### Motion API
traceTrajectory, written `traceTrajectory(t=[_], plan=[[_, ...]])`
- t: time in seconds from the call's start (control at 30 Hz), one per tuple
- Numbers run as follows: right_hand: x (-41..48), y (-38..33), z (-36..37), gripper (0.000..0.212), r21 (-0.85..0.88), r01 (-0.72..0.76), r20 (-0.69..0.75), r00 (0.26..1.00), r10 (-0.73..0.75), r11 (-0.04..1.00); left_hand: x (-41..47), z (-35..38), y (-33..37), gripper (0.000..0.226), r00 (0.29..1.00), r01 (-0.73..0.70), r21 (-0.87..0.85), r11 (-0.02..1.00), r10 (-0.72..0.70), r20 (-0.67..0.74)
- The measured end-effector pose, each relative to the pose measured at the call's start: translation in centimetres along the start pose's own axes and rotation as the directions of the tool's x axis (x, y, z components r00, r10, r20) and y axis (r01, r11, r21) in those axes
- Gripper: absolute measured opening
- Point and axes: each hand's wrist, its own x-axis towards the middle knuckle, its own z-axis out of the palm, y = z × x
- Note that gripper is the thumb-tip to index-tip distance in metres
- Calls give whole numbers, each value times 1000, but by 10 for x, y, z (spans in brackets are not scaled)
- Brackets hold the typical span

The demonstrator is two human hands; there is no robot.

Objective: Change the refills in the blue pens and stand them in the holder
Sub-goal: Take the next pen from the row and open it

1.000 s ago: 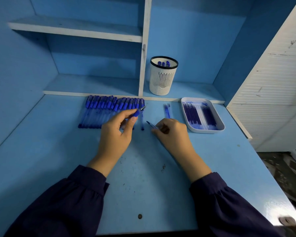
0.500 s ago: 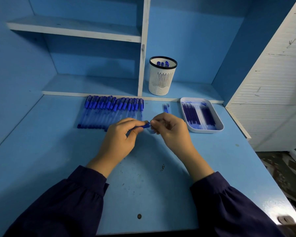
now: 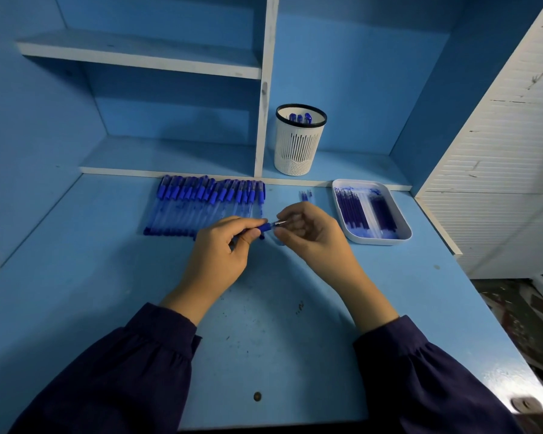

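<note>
My left hand (image 3: 221,252) grips a blue pen (image 3: 264,227) just above the desk, its blue end pointing right. My right hand (image 3: 311,234) pinches the small metal tip (image 3: 281,223) sticking out of that end. Behind my hands lies a row of several blue capped pens (image 3: 206,205). The white slotted holder (image 3: 299,140) stands on the low shelf with three blue pens in it. A white tray (image 3: 403,228) at the right holds several refills.
A couple of loose refills (image 3: 305,195) lie between the pen row and the tray. The blue desk (image 3: 107,292) ends at a white slatted cabinet (image 3: 499,170) on the right. A white divider (image 3: 265,89) splits the shelving behind.
My left hand has lifted a pen from the row and brought it toward the middle. My right hand has come up from the desk to meet it and now pinches its tip.
</note>
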Motion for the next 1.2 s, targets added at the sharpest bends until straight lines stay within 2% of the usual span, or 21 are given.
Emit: traceTrajectory(t=[0.13,0.2,0.3,0.43,0.57,0.7,0.83,0.97,1.2], plan=[[0,3,1,11,-106,-34,-11,999,33,994,0,0,0,22,1000,1,3,1000,-1,9],[1,3,0,4,-71,-24,-2,1000,24,997,0,0,0,21,1000,0,8,1000,-1,7],[0,0,-1,13,9,-47,-8,999,47,999,0,0,-1,22,1000,-9,9,1000,9,8],[0,1,-1,6,-35,-61,-6,998,61,998,0,0,-2,22,1000,-10,27,1000,10,18],[0,-1,-2,12,88,-89,-1,996,89,992,1,0,-3,23,1000,-18,29,999,17,14],[0,0,-1,7,38,-95,2,996,95,995,1,1,-1,21,1000,-21,39,999,21,11],[1,-2,-3,15,169,-127,3,992,128,978,0,1,-3,23,1000,-20,42,999,19,16],[1,-2,-4,9,130,-136,1,991,137,982,0,1,-4,21,1000,-6,42,999,6,19],[4,-6,-13,17,299,-172,-70,977,202,939,0,1,-4,22,1000,-2,39,999,2,-1]])
